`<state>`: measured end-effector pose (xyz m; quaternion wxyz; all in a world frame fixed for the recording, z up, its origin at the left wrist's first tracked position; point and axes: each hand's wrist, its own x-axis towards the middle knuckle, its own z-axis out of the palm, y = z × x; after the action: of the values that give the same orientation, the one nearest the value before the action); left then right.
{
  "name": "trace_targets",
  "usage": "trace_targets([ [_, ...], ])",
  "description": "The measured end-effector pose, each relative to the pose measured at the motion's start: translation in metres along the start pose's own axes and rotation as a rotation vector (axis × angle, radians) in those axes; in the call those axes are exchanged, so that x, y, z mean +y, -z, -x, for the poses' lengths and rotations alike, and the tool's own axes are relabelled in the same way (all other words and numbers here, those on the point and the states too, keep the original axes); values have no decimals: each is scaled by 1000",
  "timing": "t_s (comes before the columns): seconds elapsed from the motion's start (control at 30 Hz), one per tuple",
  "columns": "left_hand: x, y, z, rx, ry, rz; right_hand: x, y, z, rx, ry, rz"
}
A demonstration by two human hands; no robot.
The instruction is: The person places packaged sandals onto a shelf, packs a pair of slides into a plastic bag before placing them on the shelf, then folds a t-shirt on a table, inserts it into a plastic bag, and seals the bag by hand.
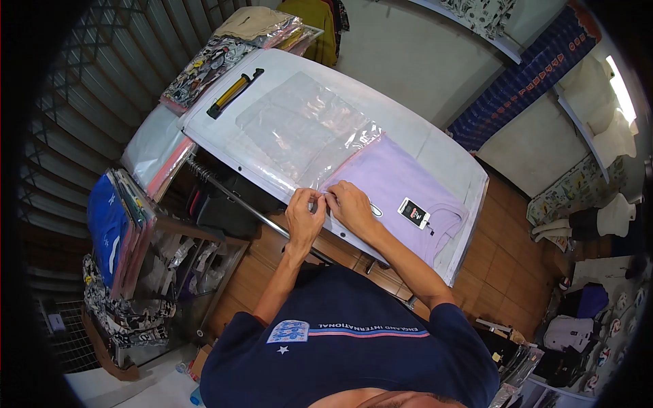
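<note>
A folded lilac shirt (401, 180) with a black-and-white tag (413, 213) lies on the white table (428, 136). The shirt's left end meets a clear plastic bag (292, 126), spread flat on the table. At the near corner where bag and shirt meet, my left hand (305, 216) and my right hand (349, 206) are close together, fingers pinched on the bag's edge. The fingertips partly hide what they grip.
A yellow-and-black tool (233, 94) lies near the table's far left end. Packed garments (211, 64) are stacked beyond it. A metal rail (238, 200) runs below the near edge, beside a rack of bagged clothes (126, 231).
</note>
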<state>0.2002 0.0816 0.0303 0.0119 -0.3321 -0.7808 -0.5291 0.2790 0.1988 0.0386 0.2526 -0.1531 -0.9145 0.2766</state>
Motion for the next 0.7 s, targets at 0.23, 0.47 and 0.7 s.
trace_targets([
  [0.23, 4, 1, 2, 3, -15, -24, 60, 47, -40, -14, -166, 150],
  [0.47, 7, -2, 8, -11, 11, -43, 150, 53, -79, 200, -199, 195],
  [0.7, 9, -2, 7, -4, 19, -108, 160, 43, -104, 275, -205, -97],
])
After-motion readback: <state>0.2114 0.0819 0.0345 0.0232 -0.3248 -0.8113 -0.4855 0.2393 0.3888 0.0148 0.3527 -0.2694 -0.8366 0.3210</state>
